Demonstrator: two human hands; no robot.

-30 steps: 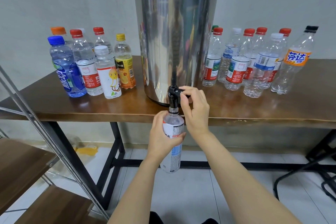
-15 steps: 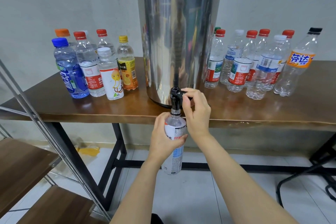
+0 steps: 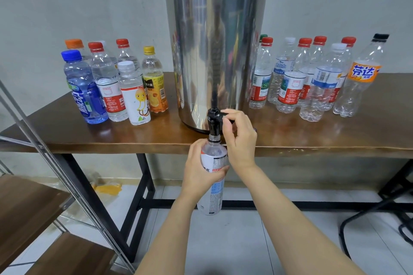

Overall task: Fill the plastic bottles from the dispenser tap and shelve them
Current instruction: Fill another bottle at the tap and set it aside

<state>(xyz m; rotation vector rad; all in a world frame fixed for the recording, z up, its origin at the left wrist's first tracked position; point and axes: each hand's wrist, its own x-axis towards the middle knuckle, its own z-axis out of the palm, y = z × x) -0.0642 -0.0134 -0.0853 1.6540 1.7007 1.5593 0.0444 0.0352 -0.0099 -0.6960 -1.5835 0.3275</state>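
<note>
Gripping the bottle point(image 3: 212, 198) round its upper body, my left hand point(image 3: 202, 168) has fingers and thumb wrapped over the label. It holds the bottle upright, with the open neck right under the tap point(image 3: 212, 124). My right hand point(image 3: 240, 140) pinches the tap's black lever point(image 3: 224, 115) between thumb and curled fingers. The tap juts from the foot of the steel dispenser point(image 3: 215, 51) at the table's point(image 3: 312, 140) front edge, so the bottle hangs below the tabletop. I cannot tell whether water is running. Other bottles point(image 3: 134, 98) stand either side of the dispenser.

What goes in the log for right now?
left hand: holds bottle under tap | right hand: pinches lever
</note>
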